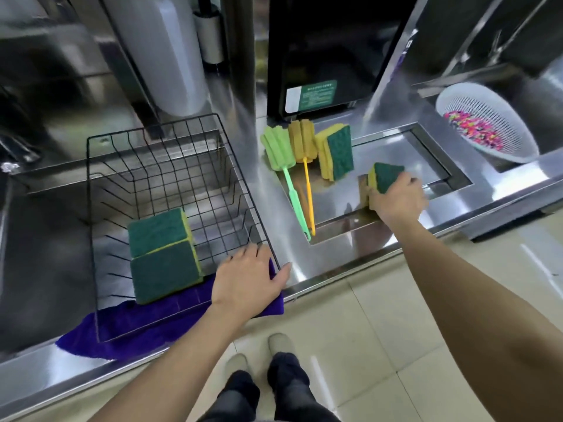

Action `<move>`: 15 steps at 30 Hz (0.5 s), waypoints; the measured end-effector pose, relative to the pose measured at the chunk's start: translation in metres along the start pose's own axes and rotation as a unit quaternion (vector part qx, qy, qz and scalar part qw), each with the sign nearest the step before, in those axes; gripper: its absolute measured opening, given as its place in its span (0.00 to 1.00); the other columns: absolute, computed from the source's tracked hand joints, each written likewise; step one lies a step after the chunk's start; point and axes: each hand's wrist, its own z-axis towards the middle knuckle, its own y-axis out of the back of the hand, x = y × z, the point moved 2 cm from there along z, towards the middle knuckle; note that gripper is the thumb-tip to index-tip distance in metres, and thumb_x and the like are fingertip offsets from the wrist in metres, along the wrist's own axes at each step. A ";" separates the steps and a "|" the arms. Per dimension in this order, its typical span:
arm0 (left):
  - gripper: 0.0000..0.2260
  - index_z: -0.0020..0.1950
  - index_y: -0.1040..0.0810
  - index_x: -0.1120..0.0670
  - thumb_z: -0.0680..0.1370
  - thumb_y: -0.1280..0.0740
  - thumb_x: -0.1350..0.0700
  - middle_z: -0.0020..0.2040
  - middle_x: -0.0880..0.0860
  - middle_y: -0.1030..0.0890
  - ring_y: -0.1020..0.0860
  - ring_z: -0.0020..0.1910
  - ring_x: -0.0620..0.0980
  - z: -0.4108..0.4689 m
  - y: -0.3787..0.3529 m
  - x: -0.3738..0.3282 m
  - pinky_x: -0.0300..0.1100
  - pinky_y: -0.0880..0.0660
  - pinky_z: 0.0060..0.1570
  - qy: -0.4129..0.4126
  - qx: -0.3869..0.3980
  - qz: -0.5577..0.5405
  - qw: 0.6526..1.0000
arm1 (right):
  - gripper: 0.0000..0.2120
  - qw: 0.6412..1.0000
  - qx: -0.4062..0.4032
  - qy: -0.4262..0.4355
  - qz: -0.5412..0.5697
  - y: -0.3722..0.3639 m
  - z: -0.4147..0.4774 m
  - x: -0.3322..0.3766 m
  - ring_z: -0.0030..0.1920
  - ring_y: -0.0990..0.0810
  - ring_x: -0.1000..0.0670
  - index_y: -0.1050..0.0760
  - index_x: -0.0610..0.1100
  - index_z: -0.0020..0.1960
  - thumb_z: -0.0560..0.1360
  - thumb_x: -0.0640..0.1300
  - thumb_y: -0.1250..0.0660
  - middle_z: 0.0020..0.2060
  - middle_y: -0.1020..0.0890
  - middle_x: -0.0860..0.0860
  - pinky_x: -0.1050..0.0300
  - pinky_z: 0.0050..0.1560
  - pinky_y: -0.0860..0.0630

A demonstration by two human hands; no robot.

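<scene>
The black wire basket (152,126) is sitting on the steel counter (335,263) in the left half of the frame, over a purple cloth (122,327) that is spilling out past its near edge. Two green-and-yellow scouring sponges are lying flat inside it, green face up and touching edge to edge: the farther sponge (158,231) and the nearer sponge (166,277). This portion of the loading is judged complete. The left hand (246,278) is resting flat, fingers straight and gripping nothing, on the near right corner of the basket and on the cloth, apparently steadying the basket. In the centre of the frame, outside the basket, a green sponge brush (275,150) and a yellow sponge brush (301,138) are lying side by side with their handles pointing toward the near edge. Just to their right, a stack of sponges (335,152) is standing on edge. These items are awaiting transfer. Right of centre, the right hand (396,199) is closing its fingers around another scouring sponge (385,175) and is holding it tilted just above the counter; whether a second sponge is sitting beneath it cannot be determined. At the upper right, a white colander (487,102) is holding multicoloured pieces. By estimate, under half of the work is finished.
</scene>
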 end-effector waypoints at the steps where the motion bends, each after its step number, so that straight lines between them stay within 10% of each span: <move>1: 0.22 0.56 0.28 0.52 0.78 0.49 0.36 0.54 0.50 0.23 0.25 0.54 0.50 -0.001 -0.001 0.000 0.44 0.29 0.50 0.002 0.001 -0.004 1.000 | 0.32 1.000 0.024 -0.019 -0.008 -0.002 0.002 -0.006 0.65 0.32 0.35 0.37 0.36 0.66 0.72 0.56 0.33 0.63 0.29 0.35 0.42 0.65 0.36; 15: 0.24 0.59 0.28 0.50 0.76 0.49 0.33 0.55 0.48 0.23 0.26 0.53 0.49 -0.004 0.001 0.002 0.44 0.27 0.50 0.017 0.011 -0.048 0.999 | 0.39 0.933 -0.068 -0.053 0.349 0.018 0.004 0.019 0.65 0.33 0.39 0.44 0.34 0.71 0.68 0.43 0.28 0.66 0.36 0.38 0.48 0.65 0.31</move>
